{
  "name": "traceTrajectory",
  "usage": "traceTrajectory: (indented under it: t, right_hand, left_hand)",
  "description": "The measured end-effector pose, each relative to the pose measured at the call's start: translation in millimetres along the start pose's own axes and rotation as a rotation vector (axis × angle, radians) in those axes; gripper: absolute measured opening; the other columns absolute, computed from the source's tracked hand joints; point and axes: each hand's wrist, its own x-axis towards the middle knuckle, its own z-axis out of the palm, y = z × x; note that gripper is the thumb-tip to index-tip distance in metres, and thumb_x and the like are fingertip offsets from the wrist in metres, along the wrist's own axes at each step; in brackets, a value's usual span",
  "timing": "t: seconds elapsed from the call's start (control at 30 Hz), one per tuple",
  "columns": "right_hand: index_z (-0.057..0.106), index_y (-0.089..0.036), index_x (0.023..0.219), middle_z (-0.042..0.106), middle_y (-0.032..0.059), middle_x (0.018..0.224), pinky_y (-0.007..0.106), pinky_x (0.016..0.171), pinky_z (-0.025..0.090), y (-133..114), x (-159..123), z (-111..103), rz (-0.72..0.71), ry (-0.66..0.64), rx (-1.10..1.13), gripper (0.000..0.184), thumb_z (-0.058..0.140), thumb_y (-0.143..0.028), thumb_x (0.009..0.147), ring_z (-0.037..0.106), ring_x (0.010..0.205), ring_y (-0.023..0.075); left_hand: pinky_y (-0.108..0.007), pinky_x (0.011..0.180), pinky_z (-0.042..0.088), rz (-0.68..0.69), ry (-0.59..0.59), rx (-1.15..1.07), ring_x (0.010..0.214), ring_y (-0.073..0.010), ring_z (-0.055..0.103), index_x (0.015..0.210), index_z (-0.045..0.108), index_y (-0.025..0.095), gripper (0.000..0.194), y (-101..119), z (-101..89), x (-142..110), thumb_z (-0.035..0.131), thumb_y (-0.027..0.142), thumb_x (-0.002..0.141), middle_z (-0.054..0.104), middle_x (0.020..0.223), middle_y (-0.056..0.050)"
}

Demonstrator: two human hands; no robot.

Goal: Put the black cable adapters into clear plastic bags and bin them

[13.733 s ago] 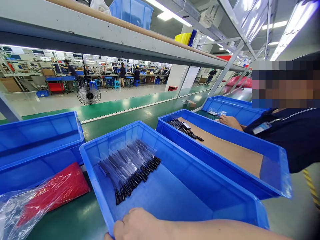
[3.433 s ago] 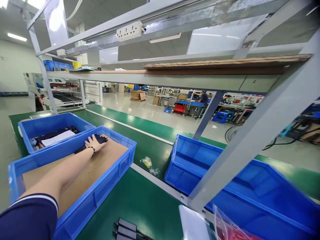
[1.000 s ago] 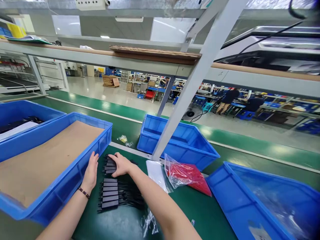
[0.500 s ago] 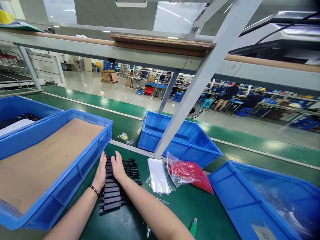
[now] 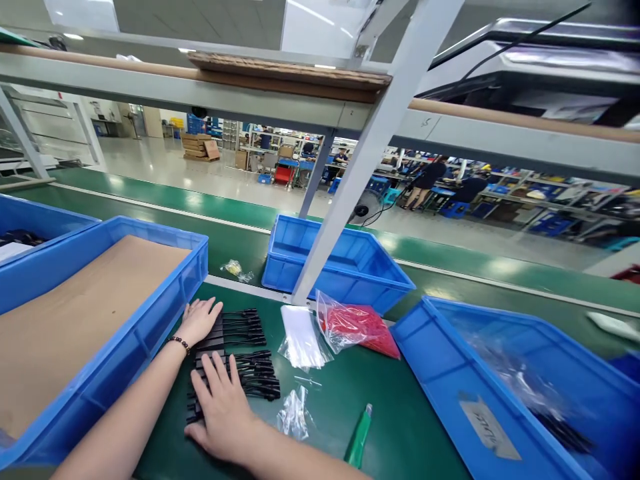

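Two groups of black cable-like parts (image 5: 245,328) lie side by side on the green work surface, their flat black bodies at the left and thin leads pointing right. My left hand (image 5: 201,321) rests at the far end of the upper group, beside the blue bin, with its fingers stretched out. Over the bodies of the lower group (image 5: 257,373), my right hand (image 5: 223,407) lies with fingers spread and holds nothing. Both hands partly cover the parts. A beaded bracelet (image 5: 179,343) circles my left wrist.
A blue bin lined with brown cardboard (image 5: 100,287) stands left. Right of the parts lie white slips in plastic (image 5: 301,333), a bag of red pieces (image 5: 360,327), crumpled clear plastic (image 5: 294,413) and a green cutter (image 5: 359,437). Blue bins (image 5: 340,283) and a slanting post (image 5: 350,180) stand beyond.
My hands were upright with palms facing, on either side of the upper parts. Now both lie flatter; my right hand has come nearer over the lower group. The view has shifted right.
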Motion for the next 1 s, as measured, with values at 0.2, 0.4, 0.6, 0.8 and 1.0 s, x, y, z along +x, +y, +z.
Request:
traceTrajectory:
  t: [0.2,0.4,0.6,0.8,1.0]
  right_hand:
    - [0.027,-0.016,0.133,0.027,0.0131,0.139,0.054,0.103,0.013,17,11,6,-0.089,0.012,-0.168,0.066,0.046,-0.050,0.080,0.011,0.131,0.0283]
    - [0.028,-0.019,0.132,0.030,0.0104,0.138,0.054,0.102,0.016,15,16,-8,-0.137,0.044,-0.266,0.065,0.043,-0.054,0.079,0.017,0.129,0.0275]
    - [0.036,-0.010,0.127,0.042,0.0125,0.129,0.043,0.105,0.020,39,12,-41,-0.012,0.170,-0.184,0.054,0.040,-0.042,0.083,0.026,0.125,0.0237]
    - [0.028,0.007,0.129,0.024,0.0275,0.136,0.045,0.101,0.023,147,22,-78,0.785,0.318,-0.115,0.057,0.040,-0.013,0.077,0.019,0.128,0.0300]
    - [0.029,0.016,0.124,0.035,0.0384,0.123,0.052,0.092,0.029,204,5,-86,1.008,0.179,-0.316,0.063,0.045,-0.010,0.069,0.036,0.118,0.0377]
  left_hand:
    - [-0.049,0.097,0.022,0.106,-0.087,0.308,0.113,-0.0352,0.039,0.106,0.059,0.018,0.055,1,11.5,-7,0.047,0.057,0.070,0.055,0.108,-0.016]
    - [-0.048,0.093,0.027,0.166,-0.133,0.463,0.107,-0.0355,0.042,0.110,0.056,0.014,0.058,2,5.1,2,0.040,0.056,0.073,0.054,0.105,-0.018]
    - [-0.053,0.101,0.011,0.304,0.111,0.523,0.123,-0.0340,0.025,0.117,0.049,0.016,0.053,39,2.1,-10,0.035,0.050,0.079,0.045,0.122,-0.016]
    - [-0.045,0.106,0.014,0.660,0.094,-0.008,0.126,-0.0261,0.025,0.121,0.043,0.024,0.039,126,62.4,-83,0.040,0.033,0.083,0.044,0.125,-0.008]
    - [-0.051,0.101,0.023,0.759,-0.179,-0.166,0.126,-0.0300,0.024,0.124,0.042,0.028,0.047,125,118.9,-119,0.049,0.023,0.078,0.044,0.127,-0.008]
